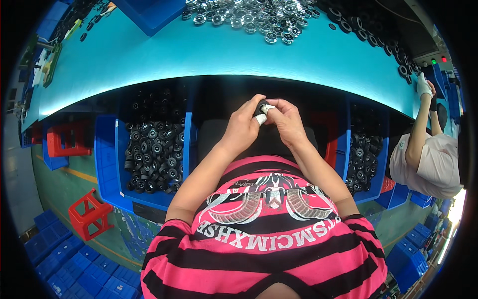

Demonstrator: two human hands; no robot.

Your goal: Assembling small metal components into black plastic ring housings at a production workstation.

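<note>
A small black wheel (259, 106) with a pale centre is held up in front of my lap, just below the edge of the blue-green table. My left hand (242, 124) is closed around its left side, with the thumb and fingers pinching it. From the other side, the bent fingers of my right hand (287, 122) press on the same wheel. White coverings show on the digits near the wheel. The fingers partly hide its face.
Clear hubs (271, 37) and black tyres (362, 35) lie on the table (199, 60). Blue bins of black wheels (154, 149) flank me. A blue tray (152, 15) sits at the back. Another person (428, 159) works at right; a red stool (89, 214) stands at left.
</note>
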